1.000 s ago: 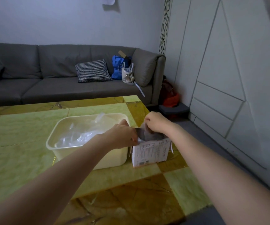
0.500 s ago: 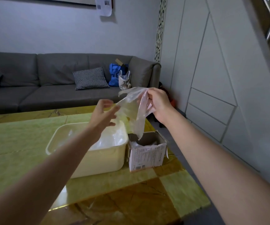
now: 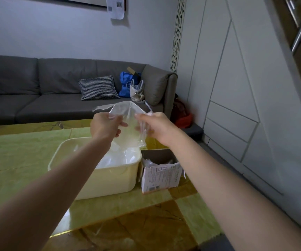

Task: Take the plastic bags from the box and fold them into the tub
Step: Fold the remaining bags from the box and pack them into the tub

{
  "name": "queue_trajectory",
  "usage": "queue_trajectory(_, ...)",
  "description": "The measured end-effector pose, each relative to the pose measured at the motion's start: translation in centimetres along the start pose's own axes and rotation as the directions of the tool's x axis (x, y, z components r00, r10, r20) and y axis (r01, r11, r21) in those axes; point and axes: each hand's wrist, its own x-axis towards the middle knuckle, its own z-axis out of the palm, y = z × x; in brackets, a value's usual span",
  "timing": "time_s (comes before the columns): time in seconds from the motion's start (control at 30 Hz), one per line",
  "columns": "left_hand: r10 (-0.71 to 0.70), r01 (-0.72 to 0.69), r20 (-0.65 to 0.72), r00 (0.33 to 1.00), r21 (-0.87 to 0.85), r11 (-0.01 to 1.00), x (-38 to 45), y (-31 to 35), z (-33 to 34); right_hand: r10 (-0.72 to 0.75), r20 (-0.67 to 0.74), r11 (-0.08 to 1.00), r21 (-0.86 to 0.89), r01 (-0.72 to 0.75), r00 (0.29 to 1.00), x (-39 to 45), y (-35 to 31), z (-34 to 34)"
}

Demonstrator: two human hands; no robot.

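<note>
Clear plastic bag (image 3: 128, 124) hanging long-axis down over tub (image 3: 108, 180), left hand (image 3: 105, 126) and right hand (image 3: 157, 128) fingers apparently pinching its top corners

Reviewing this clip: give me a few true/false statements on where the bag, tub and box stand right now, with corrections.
1. Both hands grip one clear plastic bag in the air. True: left hand, right hand.
2. The tub holds nothing. False: clear plastic already lies inside it.
3. The box stands to the right of the tub on the table. True.
4. The box is closed. False: its top is open, with plastic showing inside.
5. The held bag rests folded in the tub. False: it hangs above the tub, not yet folded.
</note>
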Motion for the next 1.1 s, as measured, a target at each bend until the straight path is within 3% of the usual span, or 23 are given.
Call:
queue_trajectory(0.07, -0.033, 0.034, 0.009, 0.999, -0.042, 0.999, 0.6, -0.2, -0.8, -0.045, -0.258, 0.999, 0.015, 0.05, 0.965, 1.1, 0.5, 1.0)
queue_trajectory(0.13, -0.084, 0.081, -0.029, 0.996, -0.105, 0.991, 1.7, -1.1, -2.8, -0.125, -0.373, 0.991, -0.081, 0.102, 0.919, 2.3, 1.1, 1.9)
queue_trajectory(0.2, -0.125, 0.108, -0.116, 0.985, -0.146, 0.983, 2.9, -2.3, -5.4, -0.198, -0.349, 0.969, -0.212, 0.129, 0.916, 2.7, 2.0, 2.7)
queue_trajectory(0.3, -0.145, 0.128, -0.303, 0.942, -0.074, 0.989, 4.9, -4.2, -9.3, -0.213, -0.271, 0.951, -0.277, 0.136, 0.939, 3.5, 3.7, 3.8)
queue_trajectory(0.37, -0.083, 0.118, -0.451, 0.889, 0.05, 0.992, 6.1, -4.8, -11.2, -0.226, -0.232, 0.939, -0.309, 0.149, 0.946, 4.1, 4.9, 4.3)
queue_trajectory(0.4, 0.022, 0.074, -0.476, 0.879, 0.18, 0.981, 6.6, -4.8, -11.8, -0.229, -0.199, 0.931, -0.33, 0.155, 0.953, 4.3, 5.5, 4.6)
queue_trajectory(0.43, 0.169, -0.02, -0.427, 0.888, 0.333, 0.943, 6.6, -4.6, -11.8, -0.225, -0.155, 0.917, -0.368, 0.155, 0.962, 4.5, 6.0, 4.8)
queue_trajectory(0.47, 0.32, -0.154, -0.294, 0.9, 0.474, 0.867, 6.5, -4.4, -11.4, -0.223, -0.107, 0.893, -0.422, 0.159, 0.969, 4.6, 6.4, 5.1)
queue_trajectory(0.5, 0.426, -0.303, -0.089, 0.9, 0.575, 0.76, 6.1, -4.1, -10.5, -0.229, -0.059, 0.855, -0.489, 0.172, 0.972, 4.7, 6.8, 5.3)
queue_trajectory(0.53, 0.444, -0.436, 0.156, 0.883, 0.625, 0.648, 5.7, -4.2, -9.7, -0.241, -0.019, 0.807, -0.559, 0.19, 0.97, 4.8, 7.1, 5.6)
queue_trajectory(0.6, 0.201, -0.596, 0.584, 0.787, 0.634, 0.492, 4.5, -4.7, -7.5, -0.256, 0.024, 0.711, -0.673, 0.205, 0.966, 4.6, 7.2, 5.8)
queue_trajectory(0.63, 0.01, -0.613, 0.679, 0.734, 0.656, 0.44, 4.0, -5.4, -6.4, -0.255, 0.039, 0.653, -0.73, 0.202, 0.966, 4.5, 7.1, 5.7)
queue_trajectory(0.7, -0.245, -0.617, 0.685, 0.686, 0.726, 0.304, 3.6, -6.9, -5.1, -0.285, 0.063, 0.467, -0.862, 0.196, 0.956, 4.3, 6.4, 5.5)
queue_trajectory(0.8, -0.302, -0.593, 0.644, 0.703, 0.765, 0.252, 3.9, -8.4, -3.9, -0.413, 0.225, 0.232, -0.911, 0.341, 0.883, 3.9, 4.8, 5.4)
queue_trajectory(0.83, -0.315, -0.58, 0.633, 0.707, 0.774, 0.254, 4.1, -8.7, -3.7, -0.376, 0.296, 0.239, -0.885, 0.401, 0.878, 3.8, 4.5, 5.5)
queue_trajectory(0.9, -0.337, -0.566, 0.619, 0.709, 0.785, 0.251, 4.4, -8.9, -3.4, -0.136, 0.387, 0.304, -0.86, 0.41, 0.912, 3.8, 4.7, 5.9)
queue_trajectory(1.0, -0.356, -0.544, 0.616, 0.703, 0.788, 0.289, 4.4, -9.1, -3.5, 0.234, 0.359, 0.16, -0.931, 0.329, 0.904, 4.4, 6.2, 6.6)
queue_trajectory(1.03, -0.356, -0.515, 0.608, 0.709, 0.792, 0.327, 4.4, -9.2, -3.8, 0.255, 0.345, 0.133, -0.938, 0.32, 0.903, 4.7, 6.7, 6.8)
queue_trajectory(1.1, -0.295, -0.465, 0.592, 0.75, 0.789, 0.401, 4.5, -9.1, -4.7, 0.165, 0.367, 0.174, -0.925, 0.339, 0.916, 4.9, 7.1, 6.9)
